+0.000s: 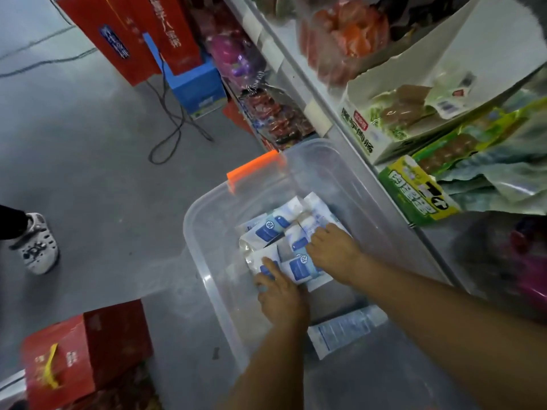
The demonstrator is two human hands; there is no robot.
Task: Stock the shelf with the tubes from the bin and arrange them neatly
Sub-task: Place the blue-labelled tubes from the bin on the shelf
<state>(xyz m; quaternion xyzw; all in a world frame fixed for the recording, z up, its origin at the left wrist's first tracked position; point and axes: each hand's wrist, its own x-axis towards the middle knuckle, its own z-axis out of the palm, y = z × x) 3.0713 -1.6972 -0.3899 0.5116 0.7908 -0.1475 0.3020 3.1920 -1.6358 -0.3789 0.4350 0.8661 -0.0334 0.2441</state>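
both left hand [281,294] and right hand [334,255] cover tubes [272,229] in bin [192,250]; fingertips tucked under, grip unreadable.

Dim, soft blur, wide-angle edge warp

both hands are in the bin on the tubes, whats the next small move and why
Probably close the fingers round the pile of tubes and lift it out. The left hand and right hand flank the pile, which lies loose in the clear bin. The stray tube nearer the person can wait.
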